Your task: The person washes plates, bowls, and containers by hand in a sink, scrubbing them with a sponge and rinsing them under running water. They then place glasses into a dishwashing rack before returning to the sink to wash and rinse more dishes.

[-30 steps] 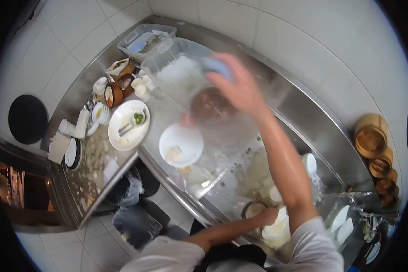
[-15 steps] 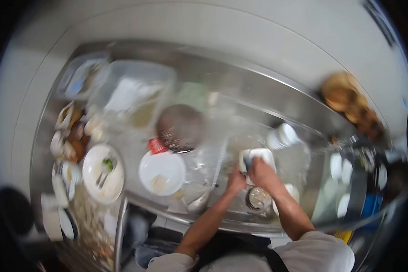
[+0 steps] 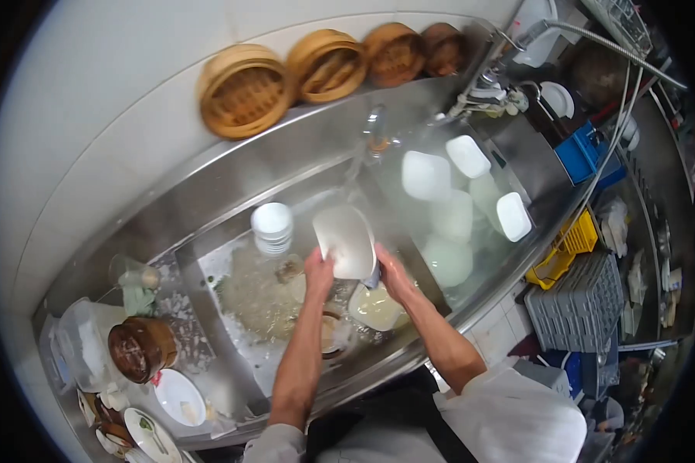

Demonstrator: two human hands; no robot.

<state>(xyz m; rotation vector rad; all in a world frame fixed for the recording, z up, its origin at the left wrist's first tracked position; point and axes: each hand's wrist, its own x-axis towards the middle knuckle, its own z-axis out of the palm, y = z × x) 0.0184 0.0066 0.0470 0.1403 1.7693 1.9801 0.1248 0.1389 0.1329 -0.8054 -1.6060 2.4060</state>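
Both hands hold a white bowl (image 3: 344, 241) tilted above the middle sink. My left hand (image 3: 318, 270) grips its lower left edge, with the fingers partly hidden. At the right edge is my right hand (image 3: 391, 272), with a grey-blue cloth (image 3: 372, 278) by its fingers. Just below the bowl, another white dish (image 3: 374, 307) holds cloudy liquid. A brown-rimmed round dish (image 3: 332, 336) lies to its left in the murky water. Further left stands a stack of small white bowls (image 3: 272, 224).
Bamboo steamers (image 3: 243, 92) line the back ledge. White dishes (image 3: 426, 176) sit in the water-filled right basin, near a faucet (image 3: 376, 127). At the lower left are a wooden bucket (image 3: 140, 349), a plate (image 3: 180, 397) and a plastic tub (image 3: 89, 339). Grey crates (image 3: 575, 305) stand at the right.
The view has swung right, bringing the right basin and steamers further into sight. The white dish between my hands is now raised and tilted, with a hand at each side.
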